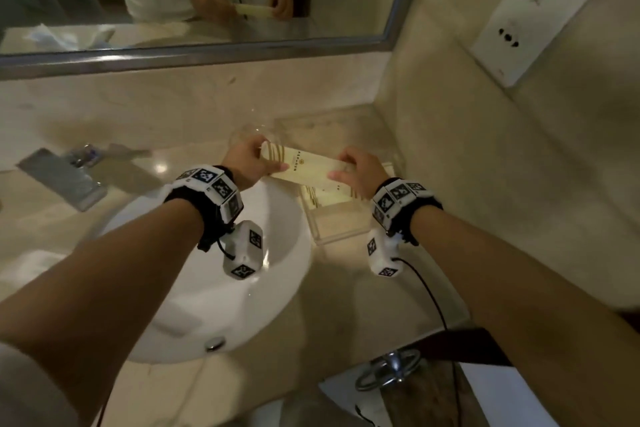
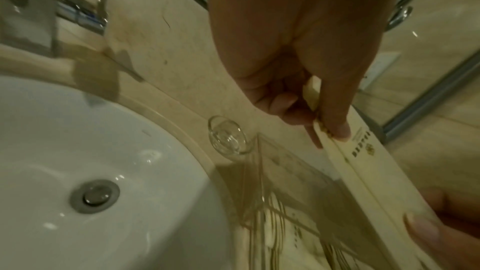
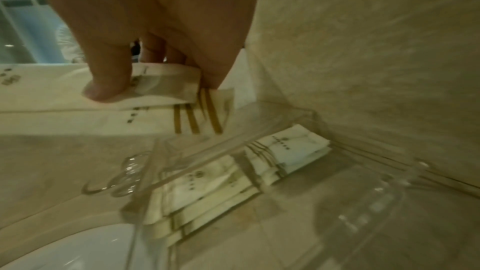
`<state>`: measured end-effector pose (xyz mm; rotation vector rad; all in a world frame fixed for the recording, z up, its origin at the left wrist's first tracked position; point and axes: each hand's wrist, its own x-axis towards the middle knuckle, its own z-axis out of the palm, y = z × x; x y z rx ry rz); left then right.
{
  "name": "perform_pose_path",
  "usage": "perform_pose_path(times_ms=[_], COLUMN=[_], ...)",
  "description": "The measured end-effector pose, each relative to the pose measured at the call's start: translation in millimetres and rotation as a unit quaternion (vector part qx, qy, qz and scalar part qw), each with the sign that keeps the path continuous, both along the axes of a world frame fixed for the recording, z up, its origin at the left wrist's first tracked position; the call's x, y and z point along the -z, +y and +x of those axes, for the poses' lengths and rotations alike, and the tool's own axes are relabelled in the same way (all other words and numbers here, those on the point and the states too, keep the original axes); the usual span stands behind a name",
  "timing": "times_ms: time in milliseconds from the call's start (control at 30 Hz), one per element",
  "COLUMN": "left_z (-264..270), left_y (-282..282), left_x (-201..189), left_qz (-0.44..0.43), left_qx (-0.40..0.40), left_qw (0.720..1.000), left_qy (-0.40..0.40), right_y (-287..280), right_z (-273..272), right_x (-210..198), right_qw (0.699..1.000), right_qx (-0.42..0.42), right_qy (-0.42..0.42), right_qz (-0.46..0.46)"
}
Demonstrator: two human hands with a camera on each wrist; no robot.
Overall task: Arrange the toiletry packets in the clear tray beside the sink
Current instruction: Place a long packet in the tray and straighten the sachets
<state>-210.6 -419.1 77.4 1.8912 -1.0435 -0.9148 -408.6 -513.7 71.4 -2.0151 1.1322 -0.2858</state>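
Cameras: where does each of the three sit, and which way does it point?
Head: worn on the head, looking down at sink, tray and mirror; shows both forearms, left hand, right hand.
Left wrist: looks along the left hand's fingers pinching the packets, sink below.
Right wrist: looks along the right hand into the tray, where more packets lie.
All three share the held packets and tray.
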Motion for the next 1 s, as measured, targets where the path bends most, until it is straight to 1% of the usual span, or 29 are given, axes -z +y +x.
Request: perform_pose_path(times_ms=[100, 233, 400, 467, 533, 633, 700, 800, 867, 933, 1000], left_z=[-17.3, -29.3, -33.6, -32.2, -28.8, -21.3, -13.8, -6.6, -7.0, -10.0, -12.3], left_y=[-12.3, -25.0, -34.1, -35.8, -36.5, -33.7, -31.2, -28.1, -26.4, -25.7, -25.0], left_x=[4.3, 15.5, 23.0, 24.0, 27.1, 25.1, 21.0, 11.2, 2.8, -5.8, -12.2], left_qz=[0.007, 0.008, 0.011, 0.005, -0.007, -0.031, -0.055, -0.074, -0.084, -0.097, -0.104], left_qx=[0.018, 0.014, 0.016, 0.002, -0.030, -0.063, -0.093, -0.145, -0.171, -0.196, -0.212], left_qw=[1.000, 0.999, 0.997, 0.997, 0.996, 0.991, 0.983, 0.960, 0.944, 0.931, 0.927], left_qy=[0.006, 0.029, 0.072, 0.082, 0.089, 0.114, 0.149, 0.229, 0.269, 0.293, 0.291], right_y=[-13.6, -25.1, -34.5, -37.8, -41.9, -47.3, -50.5, -51.9, -50.5, -48.8, -45.7], right_z=[-17.1, -31.5, -39.5, -37.8, -36.0, -36.6, -39.0, -42.1, -40.7, -38.7, -36.8], right_x=[6.1, 13.8, 22.3, 22.1, 19.1, 14.5, 13.5, 10.5, 7.8, 4.4, -1.2], right_qw=[0.999, 0.995, 0.989, 0.975, 0.958, 0.942, 0.940, 0.943, 0.944, 0.941, 0.937], right_qx=[0.016, 0.039, 0.066, 0.088, 0.124, 0.174, 0.184, 0.192, 0.203, 0.212, 0.199], right_qy=[0.004, -0.004, -0.034, -0.086, -0.132, -0.153, -0.148, -0.142, -0.145, -0.151, -0.154], right_qz=[0.042, 0.096, 0.127, 0.185, 0.222, 0.243, 0.245, 0.230, 0.215, 0.216, 0.241])
